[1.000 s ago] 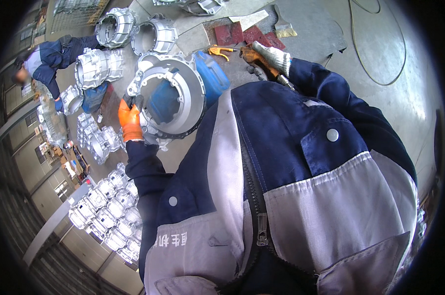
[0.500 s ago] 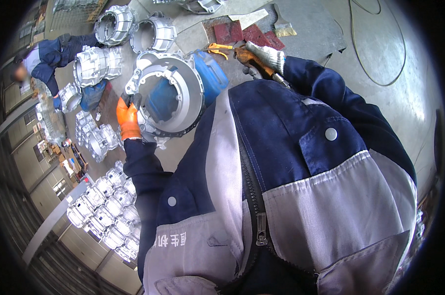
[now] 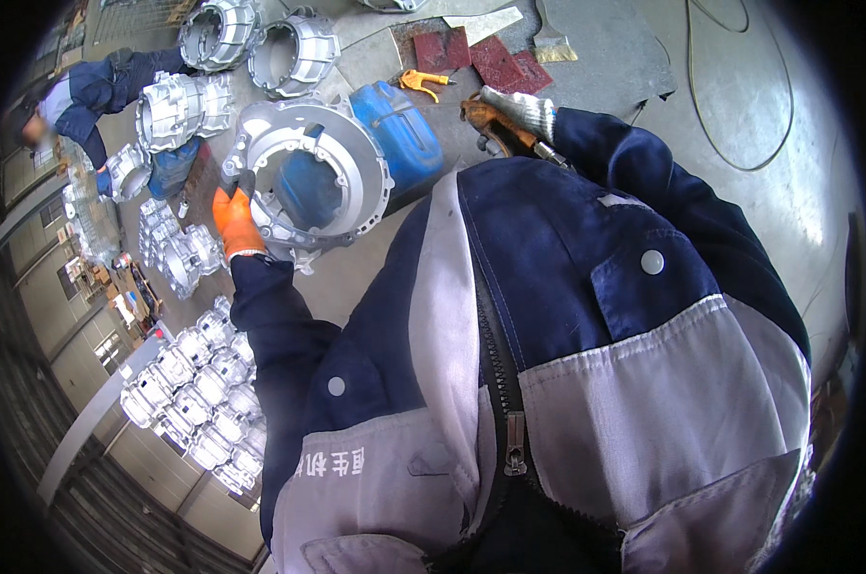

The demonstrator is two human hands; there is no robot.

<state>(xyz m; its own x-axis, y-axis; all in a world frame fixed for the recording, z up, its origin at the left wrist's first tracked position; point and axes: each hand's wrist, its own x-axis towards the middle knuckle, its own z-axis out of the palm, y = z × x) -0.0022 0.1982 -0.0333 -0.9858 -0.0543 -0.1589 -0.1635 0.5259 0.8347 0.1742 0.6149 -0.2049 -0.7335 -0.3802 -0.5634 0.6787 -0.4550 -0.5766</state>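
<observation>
A large round silver metal housing [image 3: 329, 153] stands on the floor in front of me, its open ring facing up. My left hand [image 3: 233, 218], in an orange glove, grips its left rim. My right hand [image 3: 514, 113], in a grey and orange glove, is shut on a slim metal tool [image 3: 548, 151] whose shaft runs back along my sleeve. A blue plastic can [image 3: 399, 134] lies just behind the housing, between the two hands. My blue and grey jacket hides the floor below.
Two more ribbed housings [image 3: 294, 48] stand at the back, and others [image 3: 179, 110] at the left. Several small castings [image 3: 189, 392] fill the lower left. Another person in blue [image 3: 93, 86] crouches at the far left. An orange air gun [image 3: 423, 81], red pads [image 3: 495, 57] and a cable [image 3: 739, 124] lie behind.
The view has shifted slightly. My left hand stays on the housing's rim and my right hand keeps the tool near the can.
</observation>
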